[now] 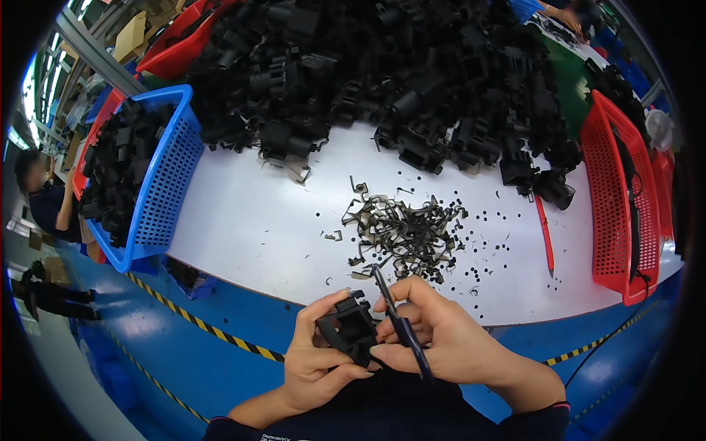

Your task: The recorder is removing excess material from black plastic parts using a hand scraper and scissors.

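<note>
Black plastic part (pixel 348 325) sits gripped in the left hand (pixel 320 360) just off the white table's (pixel 243 220) near edge, right hand (pixel 441 342) closed round a blue-handled trimming tool (pixel 401 327) — looks mid-trim to me — next cut probably needs the blade set against the flash, scraps (pixel 404 231) piling ahead.

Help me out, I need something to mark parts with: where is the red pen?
In the head view the red pen lies on the white table, right of the scrap pile and left of the red basket.
</note>
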A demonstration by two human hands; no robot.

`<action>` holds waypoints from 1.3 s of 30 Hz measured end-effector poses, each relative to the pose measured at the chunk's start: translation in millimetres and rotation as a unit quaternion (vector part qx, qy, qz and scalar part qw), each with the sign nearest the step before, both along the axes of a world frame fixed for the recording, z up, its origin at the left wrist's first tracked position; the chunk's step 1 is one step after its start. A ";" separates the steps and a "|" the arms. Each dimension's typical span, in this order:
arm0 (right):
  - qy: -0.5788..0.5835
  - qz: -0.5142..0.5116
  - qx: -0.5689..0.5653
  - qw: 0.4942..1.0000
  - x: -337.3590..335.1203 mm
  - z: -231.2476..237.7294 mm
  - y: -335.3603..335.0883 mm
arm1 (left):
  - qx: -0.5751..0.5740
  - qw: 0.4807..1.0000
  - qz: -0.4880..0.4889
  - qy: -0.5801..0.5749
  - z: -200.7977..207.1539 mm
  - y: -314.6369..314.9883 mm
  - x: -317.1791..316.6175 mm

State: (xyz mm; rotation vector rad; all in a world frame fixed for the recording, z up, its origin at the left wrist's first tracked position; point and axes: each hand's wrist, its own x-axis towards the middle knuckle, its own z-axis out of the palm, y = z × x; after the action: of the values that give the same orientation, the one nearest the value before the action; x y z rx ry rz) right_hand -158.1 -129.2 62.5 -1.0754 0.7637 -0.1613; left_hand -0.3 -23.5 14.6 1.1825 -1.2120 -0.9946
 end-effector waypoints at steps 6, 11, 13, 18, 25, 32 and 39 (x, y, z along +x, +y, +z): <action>-0.042 -0.011 0.036 0.998 6.5 -7.3 -2.9 | -0.020 1.000 -0.013 -0.017 -6.1 -2.6 7.2; -0.050 -0.054 0.052 0.996 0.1 -7.2 0.3 | -0.062 0.996 -0.027 -0.059 -18.3 -8.8 13.7; -0.044 -0.079 0.042 0.995 -0.4 -6.1 6.2 | -0.100 0.992 -0.046 -0.055 -23.7 -9.5 15.7; -0.002 0.010 -0.076 0.997 -10.1 1.4 4.7 | -0.168 0.963 -0.038 0.205 -35.5 -2.7 30.3; -0.051 0.156 -0.182 0.970 -4.7 11.8 -10.3 | 0.272 0.858 -0.254 0.354 4.5 -10.9 33.9; -0.073 -0.064 -0.024 0.995 -10.9 -6.4 6.8 | 0.194 0.892 -0.150 0.379 -11.2 2.1 34.0; 0.050 0.013 -0.010 0.999 -4.2 -4.8 2.4 | 0.232 0.918 -0.264 0.185 -6.1 2.5 44.9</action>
State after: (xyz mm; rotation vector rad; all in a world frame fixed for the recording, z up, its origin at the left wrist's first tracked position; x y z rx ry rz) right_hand -162.3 -126.7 57.7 -1.1181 0.8395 -0.0933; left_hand 44.6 -21.0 8.5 0.9590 -1.0306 -1.9049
